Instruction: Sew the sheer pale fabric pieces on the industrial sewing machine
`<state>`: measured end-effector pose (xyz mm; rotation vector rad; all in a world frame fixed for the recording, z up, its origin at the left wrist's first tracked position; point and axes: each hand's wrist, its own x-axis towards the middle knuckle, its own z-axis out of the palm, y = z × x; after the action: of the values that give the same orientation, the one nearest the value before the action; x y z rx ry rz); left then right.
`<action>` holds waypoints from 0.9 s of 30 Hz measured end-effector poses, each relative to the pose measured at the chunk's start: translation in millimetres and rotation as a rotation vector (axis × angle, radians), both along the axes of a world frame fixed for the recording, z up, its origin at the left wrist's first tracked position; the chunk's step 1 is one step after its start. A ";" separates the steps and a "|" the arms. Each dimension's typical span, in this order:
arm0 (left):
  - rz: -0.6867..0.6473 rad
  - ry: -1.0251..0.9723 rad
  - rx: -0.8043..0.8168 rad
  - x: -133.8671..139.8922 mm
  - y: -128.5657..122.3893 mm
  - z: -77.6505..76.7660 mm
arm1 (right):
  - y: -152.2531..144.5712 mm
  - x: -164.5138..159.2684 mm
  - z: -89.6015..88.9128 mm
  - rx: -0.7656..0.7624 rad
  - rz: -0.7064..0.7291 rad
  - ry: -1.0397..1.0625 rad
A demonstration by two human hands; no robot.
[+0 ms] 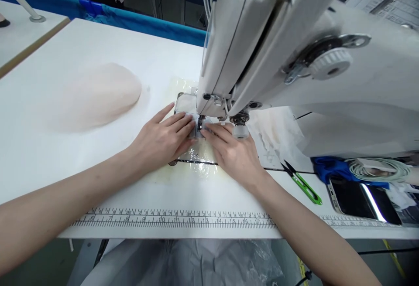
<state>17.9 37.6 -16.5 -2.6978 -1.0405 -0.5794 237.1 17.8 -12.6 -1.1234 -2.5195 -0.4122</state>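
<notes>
A white sewing machine (229,46) stands over the table, its presser foot (200,123) lowered close to the metal plate (187,103). My left hand (165,137) lies flat just left of the foot, fingers stretched out on the plate and thumb apart. From the other side my right hand (234,151) reaches in, its fingers extended and their tips beside the foot. Some pale, see-through material shows between the fingertips, too small to make out. Clear shiny tape (204,153) covers the surface under my hands.
A pale beige cup-shaped piece (101,96) lies to the left. Green thread snips (304,185), a phone (365,201) and a coiled cable (379,169) lie at the right. White sheer scraps (278,131) sit behind my right hand. A printed ruler (176,219) runs along the front edge.
</notes>
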 end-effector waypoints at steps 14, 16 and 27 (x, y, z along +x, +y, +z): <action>0.000 0.084 0.005 0.3 -24.5 16.7 | -2.0 6.1 10.3 0.053 -0.033 0.072; -0.209 0.029 -0.054 1.8 -36.2 21.6 | -2.0 6.9 11.0 0.042 -0.025 0.093; 0.040 0.046 -0.481 -17.5 -9.6 31.6 | -8.1 3.4 10.7 -0.180 -0.057 0.332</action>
<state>0.4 28.1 15.1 -3.0627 -1.3652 -0.2841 240.4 9.7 -1.9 -1.2181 -2.2697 -0.0083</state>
